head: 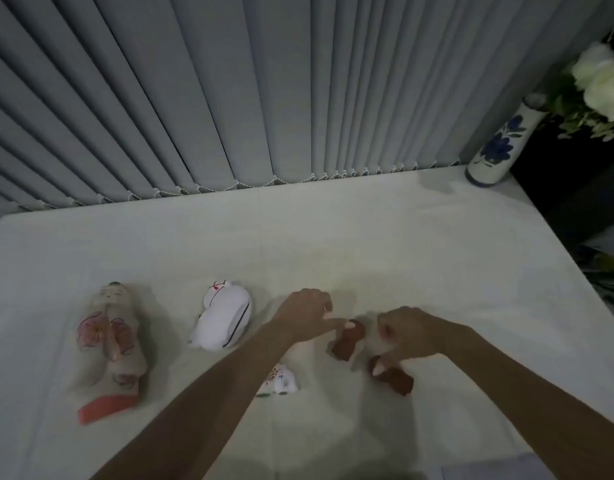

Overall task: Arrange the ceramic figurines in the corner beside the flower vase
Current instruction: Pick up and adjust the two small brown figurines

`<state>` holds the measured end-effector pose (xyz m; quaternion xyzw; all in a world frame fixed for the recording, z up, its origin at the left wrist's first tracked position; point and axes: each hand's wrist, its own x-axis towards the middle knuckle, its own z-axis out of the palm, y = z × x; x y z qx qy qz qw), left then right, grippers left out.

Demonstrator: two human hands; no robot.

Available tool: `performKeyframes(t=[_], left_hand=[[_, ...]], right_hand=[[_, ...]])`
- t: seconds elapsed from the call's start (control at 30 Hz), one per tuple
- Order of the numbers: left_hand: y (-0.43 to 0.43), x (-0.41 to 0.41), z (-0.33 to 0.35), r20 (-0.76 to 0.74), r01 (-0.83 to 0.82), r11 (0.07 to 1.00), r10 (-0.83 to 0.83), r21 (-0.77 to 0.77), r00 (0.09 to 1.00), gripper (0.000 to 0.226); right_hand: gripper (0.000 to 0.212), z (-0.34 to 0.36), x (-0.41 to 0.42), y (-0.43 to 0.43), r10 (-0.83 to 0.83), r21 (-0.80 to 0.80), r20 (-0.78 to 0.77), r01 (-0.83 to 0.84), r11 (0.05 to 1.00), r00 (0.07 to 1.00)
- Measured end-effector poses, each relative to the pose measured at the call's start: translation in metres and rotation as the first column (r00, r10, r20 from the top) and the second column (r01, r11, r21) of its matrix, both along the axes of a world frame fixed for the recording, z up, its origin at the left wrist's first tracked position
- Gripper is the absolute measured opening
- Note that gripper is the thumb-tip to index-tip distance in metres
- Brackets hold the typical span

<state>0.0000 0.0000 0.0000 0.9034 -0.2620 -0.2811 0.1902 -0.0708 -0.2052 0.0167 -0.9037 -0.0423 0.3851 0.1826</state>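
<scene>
Several ceramic figurines lie on their sides on the white tablecloth (402, 237). A tall doll with pink flowers and a red base (108, 344) is at the left, and a white animal figurine (222, 320) lies beside it. My left forearm partly covers a small white painted figurine (281, 381). My left hand (305, 315) has its thumb on the head of a small brown figurine (347, 341). The thumb of my right hand (409, 334) touches a second brown figurine (394, 375). Neither hand encloses its figurine. The blue-and-white flower vase (499, 147) stands in the far right corner.
White roses (603, 81) lean out to the right of the vase. Grey vertical blinds (229, 98) hang along the table's far edge. The table's right edge runs diagonally past dark furniture (575, 188). Bare cloth stretches between the figurines and the vase.
</scene>
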Motion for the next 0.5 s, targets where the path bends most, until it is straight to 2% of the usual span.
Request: performKeyframes(t=[0.13, 0.3, 0.5], left_hand=[[-0.003, -0.001, -0.005, -0.101, -0.087, 0.996, 0.084, -0.026, 0.991, 0.056], [-0.010, -0.006, -0.012, -0.175, -0.074, 0.997, 0.070, -0.014, 0.982, 0.046], [-0.024, -0.022, -0.010, -0.219, -0.106, 0.994, 0.101, -0.011, 0.970, 0.055]], right_hand=[[0.054, -0.007, -0.004, 0.009, 0.065, -0.038, -0.047, -0.067, 0.997, 0.997], [0.045, -0.008, -0.006, 0.023, 0.145, -0.057, -0.050, -0.148, 0.987, 0.988], [0.035, -0.009, -0.017, 0.028, 0.106, -0.066, 0.005, -0.106, 0.992, 0.994]])
